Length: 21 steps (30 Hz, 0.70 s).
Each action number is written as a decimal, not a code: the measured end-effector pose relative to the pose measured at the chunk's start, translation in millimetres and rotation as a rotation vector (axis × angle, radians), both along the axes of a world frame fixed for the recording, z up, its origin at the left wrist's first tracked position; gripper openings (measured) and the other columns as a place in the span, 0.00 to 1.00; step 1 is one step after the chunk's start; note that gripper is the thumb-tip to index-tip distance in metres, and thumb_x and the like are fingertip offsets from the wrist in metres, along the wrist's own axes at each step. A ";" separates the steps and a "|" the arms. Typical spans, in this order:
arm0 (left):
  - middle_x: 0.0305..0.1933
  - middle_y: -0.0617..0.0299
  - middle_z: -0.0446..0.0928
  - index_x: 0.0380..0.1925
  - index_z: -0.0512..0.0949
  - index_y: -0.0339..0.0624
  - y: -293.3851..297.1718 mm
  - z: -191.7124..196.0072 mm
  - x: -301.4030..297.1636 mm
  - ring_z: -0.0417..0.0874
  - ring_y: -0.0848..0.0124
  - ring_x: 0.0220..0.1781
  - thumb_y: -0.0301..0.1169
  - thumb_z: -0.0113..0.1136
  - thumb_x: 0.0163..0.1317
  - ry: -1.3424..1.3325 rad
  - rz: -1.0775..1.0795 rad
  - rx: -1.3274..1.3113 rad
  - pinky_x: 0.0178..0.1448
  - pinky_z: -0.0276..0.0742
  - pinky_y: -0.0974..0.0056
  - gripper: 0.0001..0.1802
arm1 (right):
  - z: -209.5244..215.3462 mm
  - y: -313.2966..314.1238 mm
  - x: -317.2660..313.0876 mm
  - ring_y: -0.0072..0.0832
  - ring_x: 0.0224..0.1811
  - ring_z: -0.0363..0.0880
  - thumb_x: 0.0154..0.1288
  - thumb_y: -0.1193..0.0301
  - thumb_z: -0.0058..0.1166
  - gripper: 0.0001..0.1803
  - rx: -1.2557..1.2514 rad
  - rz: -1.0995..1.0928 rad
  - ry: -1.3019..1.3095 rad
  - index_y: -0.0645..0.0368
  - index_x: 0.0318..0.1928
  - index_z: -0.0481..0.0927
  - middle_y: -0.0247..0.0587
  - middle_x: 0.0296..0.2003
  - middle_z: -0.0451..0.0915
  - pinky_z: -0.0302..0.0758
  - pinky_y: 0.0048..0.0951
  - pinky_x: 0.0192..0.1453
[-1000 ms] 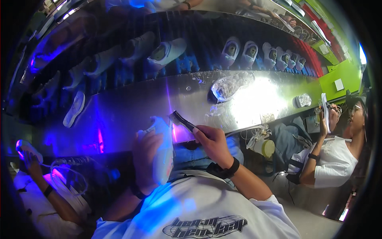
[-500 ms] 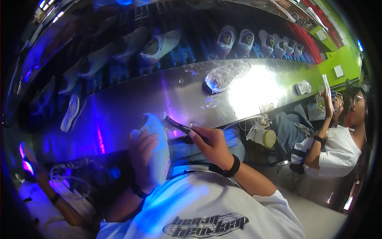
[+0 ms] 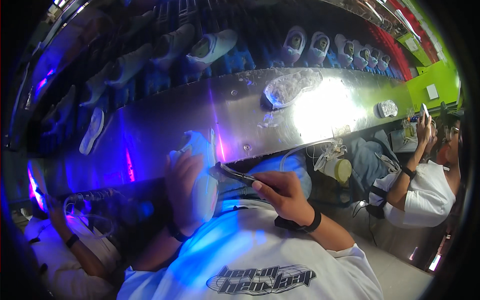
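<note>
My left hand (image 3: 182, 175) is closed around a white shoe (image 3: 204, 187), which stands roughly upright, tinted blue by the light, in front of my chest. In my right hand (image 3: 282, 192) is a small brush (image 3: 237, 175) with a slim, curved black handle. The brush's head is at the right side of the shoe, touching or very near it; its bristles are too small to make out clearly.
Beyond my hands runs a metal bench (image 3: 165, 120). A white sole (image 3: 92, 131) and a pad covered in pale scraps (image 3: 292, 87) lie on it. White shoes (image 3: 212, 49) line the blue rack behind. A yellow-lidded container (image 3: 341, 171) hangs to the right. Co-workers (image 3: 417, 190) sit on both sides.
The brush has come down from near the shoe's top to its right side. My right hand has shifted slightly right and down. The right co-worker has turned the white piece edge-on.
</note>
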<state>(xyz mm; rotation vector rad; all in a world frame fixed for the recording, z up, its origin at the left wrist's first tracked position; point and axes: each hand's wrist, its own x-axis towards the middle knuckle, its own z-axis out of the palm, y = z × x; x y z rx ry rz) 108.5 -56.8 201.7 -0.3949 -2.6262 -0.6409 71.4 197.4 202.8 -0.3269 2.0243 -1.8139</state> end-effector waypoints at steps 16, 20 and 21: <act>0.67 0.48 0.73 0.68 0.68 0.41 40.3 40.4 -33.8 0.72 0.47 0.73 0.27 0.72 0.52 -0.109 0.117 0.014 0.82 0.52 0.36 0.40 | 31.0 15.3 16.9 0.34 0.26 0.78 0.72 0.72 0.62 0.12 -0.044 -0.116 0.258 0.68 0.50 0.86 0.47 0.27 0.80 0.71 0.33 0.32; 0.64 0.48 0.74 0.66 0.69 0.42 43.0 40.9 -44.1 0.74 0.46 0.70 0.23 0.72 0.48 -0.103 0.133 0.034 0.80 0.56 0.35 0.41 | 45.2 16.0 11.3 0.29 0.25 0.76 0.71 0.72 0.63 0.13 0.033 -0.170 0.292 0.71 0.49 0.86 0.44 0.27 0.80 0.69 0.29 0.31; 0.63 0.48 0.75 0.65 0.69 0.42 43.1 42.8 -45.9 0.74 0.46 0.69 0.22 0.72 0.47 -0.107 0.137 0.036 0.79 0.57 0.34 0.41 | 49.2 16.0 9.0 0.29 0.25 0.76 0.70 0.72 0.63 0.13 0.056 -0.177 0.297 0.71 0.49 0.86 0.44 0.27 0.80 0.69 0.29 0.31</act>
